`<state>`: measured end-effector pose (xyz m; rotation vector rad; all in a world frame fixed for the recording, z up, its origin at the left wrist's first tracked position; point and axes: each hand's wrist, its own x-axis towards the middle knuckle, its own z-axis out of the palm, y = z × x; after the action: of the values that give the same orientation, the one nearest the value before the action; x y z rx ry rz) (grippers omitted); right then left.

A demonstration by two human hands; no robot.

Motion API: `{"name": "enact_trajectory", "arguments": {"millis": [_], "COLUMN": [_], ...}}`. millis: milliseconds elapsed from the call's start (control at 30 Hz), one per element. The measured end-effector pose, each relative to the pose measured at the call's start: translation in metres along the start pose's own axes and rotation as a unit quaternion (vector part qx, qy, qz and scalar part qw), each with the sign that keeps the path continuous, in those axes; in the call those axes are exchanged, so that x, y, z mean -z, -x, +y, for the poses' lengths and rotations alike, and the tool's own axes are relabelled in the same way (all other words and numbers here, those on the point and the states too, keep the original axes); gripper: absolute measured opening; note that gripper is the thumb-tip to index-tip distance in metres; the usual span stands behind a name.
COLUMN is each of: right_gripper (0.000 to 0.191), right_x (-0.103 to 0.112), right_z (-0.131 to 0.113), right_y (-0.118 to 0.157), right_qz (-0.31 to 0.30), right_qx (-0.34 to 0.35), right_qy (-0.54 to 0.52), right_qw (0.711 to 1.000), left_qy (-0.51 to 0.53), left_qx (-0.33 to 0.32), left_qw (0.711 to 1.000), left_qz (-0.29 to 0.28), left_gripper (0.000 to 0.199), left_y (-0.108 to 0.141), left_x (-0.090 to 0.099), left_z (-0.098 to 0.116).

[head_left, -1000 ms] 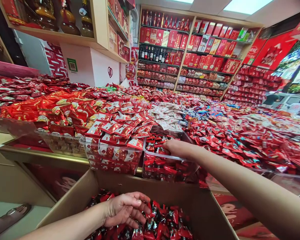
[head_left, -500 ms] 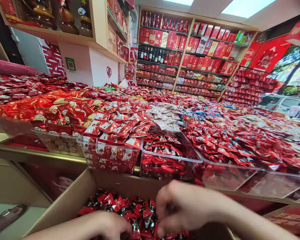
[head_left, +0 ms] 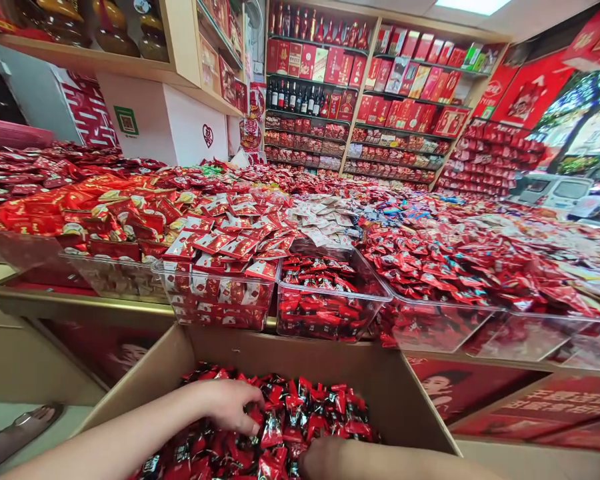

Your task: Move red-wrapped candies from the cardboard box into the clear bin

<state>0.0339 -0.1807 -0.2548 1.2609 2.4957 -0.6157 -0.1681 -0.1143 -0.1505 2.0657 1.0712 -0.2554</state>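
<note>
The fingers (head_left: 253,393) of the left hand (head_left: 230,403) are half curled, a gap showing between thumb and forefinger, low against the pile; whether they have hold of anything I cannot tell. Those of the right hand (head_left: 325,459) are out of sight among the goods, so their opening and grip cannot be told either. Ahead stands the gold-edged desk (head_left: 145,312), and in front of it an open cardboard box (head_left: 300,359) with both hands inside. On the desk, just beyond the box, sits a clear plastic bin (head_left: 373,280) partly filled with similar red packets. The red-and-black wrapped candies (head_left: 273,427) lie loose over the inside of the box, jumbled at every angle. As a mass they probably shift and slide, since the glossy film looks slick; cupping from below with 2 hands should hold more than pinching. Singly, each candy is likely light, with a firm middle inside a thin, crinkly wrapper. The filled middle seems the safest hold for just 1; the flared ends are soft, handy as tabs but apt to slip or tear.
</note>
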Motion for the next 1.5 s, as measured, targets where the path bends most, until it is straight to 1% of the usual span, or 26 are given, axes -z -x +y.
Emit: {"name": "enact_trajectory", "arguments": {"millis": [67,100,133,167,200,233,300,367,433,467,533,600,667,733,800,867,933,967,1033,1133,1167,1233,1300,1367,1433,1500], "right_gripper": [0.008,0.012,0.014,0.015,0.014,0.012,0.011,0.017,0.023,0.025,0.029,0.034,0.036,0.034,0.032,0.030,0.026,0.023,0.016,0.007,0.010,0.018,0.024,0.025,0.018,0.007], "right_x": [0.030,0.046,0.060,0.073,0.084,0.092,0.100,0.103,0.105,0.106,0.108,0.110,0.110,0.109,0.109,0.110,0.113,0.115,0.119,0.125,0.127,0.128,0.128,0.126,0.123,0.120], "right_z": [0.000,0.000,0.001,0.002,0.003,0.004,0.005,0.004,0.002,0.002,0.001,0.000,0.000,-0.001,-0.002,-0.003,-0.004,-0.004,-0.006,-0.008,-0.008,-0.007,-0.006,-0.004,-0.003,-0.003], "right_y": [0.007,0.009,0.011,0.012,0.013,0.012,0.010,0.009,0.011,0.012,0.015,0.017,0.017,0.015,0.012,0.011,0.013,0.015,0.022,0.032,0.034,0.037,0.037,0.035,0.031,0.027], "right_qz": [-0.078,-0.079,-0.036,0.025,0.092,0.150,0.213,0.225,0.224,0.226,0.226,0.207,0.186,0.185,0.202,0.218,0.234,0.247,0.284,0.339,0.348,0.356,0.362,0.361,0.333,0.289], "right_qx": [0.010,0.000,-0.009,-0.019,-0.030,-0.037,-0.052,-0.067,-0.073,-0.073,-0.063,-0.044,-0.028,-0.025,-0.027,-0.018,0.002,0.015,0.040,0.082,0.098,0.123,0.123,0.088,0.038,0.011], "right_qy": [0.039,0.027,-0.020,-0.084,-0.159,-0.240,-0.404,-0.548,-0.635,-0.658,-0.681,-0.692,-0.695,-0.688,-0.678,-0.664,-0.633,-0.607,-0.536,-0.418,-0.387,-0.350,-0.351,-0.394,-0.476,-0.564], "right_qw": [0.996,0.996,0.999,0.996,0.983,0.958,0.888,0.803,0.735,0.715,0.694,0.690,0.694,0.702,0.706,0.715,0.738,0.755,0.794,0.839,0.848,0.858,0.855,0.841,0.813,0.774], "left_qy": [0.016,0.027,0.040,0.051,0.069,0.098,0.194,0.312,0.395,0.419,0.442,0.452,0.466,0.484,0.506,0.534,0.560,0.574,0.617,0.680,0.687,0.682,0.663,0.646,0.631,0.622], "left_qx": [0.000,-0.005,-0.012,-0.019,-0.030,-0.044,-0.079,-0.099,-0.093,-0.087,-0.082,-0.086,-0.094,-0.097,-0.085,-0.062,-0.046,-0.040,-0.027,-0.002,-0.003,-0.014,-0.020,-0.012,0.001,0.008], "left_qw": [1.000,1.000,0.999,0.998,0.997,0.994,0.978,0.945,0.914,0.904,0.892,0.885,0.875,0.864,0.853,0.841,0.828,0.817,0.786,0.733,0.726,0.730,0.743,0.754,0.762,0.768], "left_qz": [-0.003,-0.006,-0.009,-0.011,-0.014,-0.016,-0.019,-0.017,0.003,0.016,0.046,0.073,0.090,0.098,0.093,0.057,0.001,-0.020,-0.039,-0.027,-0.011,0.037,0.087,0.120,0.143,0.154], "left_gripper": [0.043,0.043,0.042,0.041,0.040,0.040,0.039,0.038,0.037,0.036,0.035,0.034,0.033,0.032,0.032,0.034,0.035,0.034,0.030,0.032,0.033,0.031,0.033,0.035,0.034,0.033], "left_y": [-0.001,-0.002,-0.004,-0.005,-0.006,-0.007,-0.009,-0.009,-0.009,-0.009,-0.009,-0.010,-0.010,-0.010,-0.009,-0.006,-0.004,-0.003,-0.003,-0.005,-0.007,-0.009,-0.010,-0.011,-0.010,-0.010], "left_x": [0.001,0.002,0.002,0.001,0.000,-0.001,-0.004,-0.008,-0.012,-0.013,-0.013,-0.013,-0.011,-0.010,-0.009,-0.007,-0.004,-0.003,-0.001,0.000,0.000,0.000,-0.001,-0.001,0.000,0.001], "left_z": [0.000,0.001,0.003,0.006,0.010,0.014,0.023,0.031,0.036,0.038,0.040,0.040,0.040,0.039,0.039,0.037,0.036,0.036,0.035,0.033,0.032,0.032,0.032,0.034,0.035,0.037]}}
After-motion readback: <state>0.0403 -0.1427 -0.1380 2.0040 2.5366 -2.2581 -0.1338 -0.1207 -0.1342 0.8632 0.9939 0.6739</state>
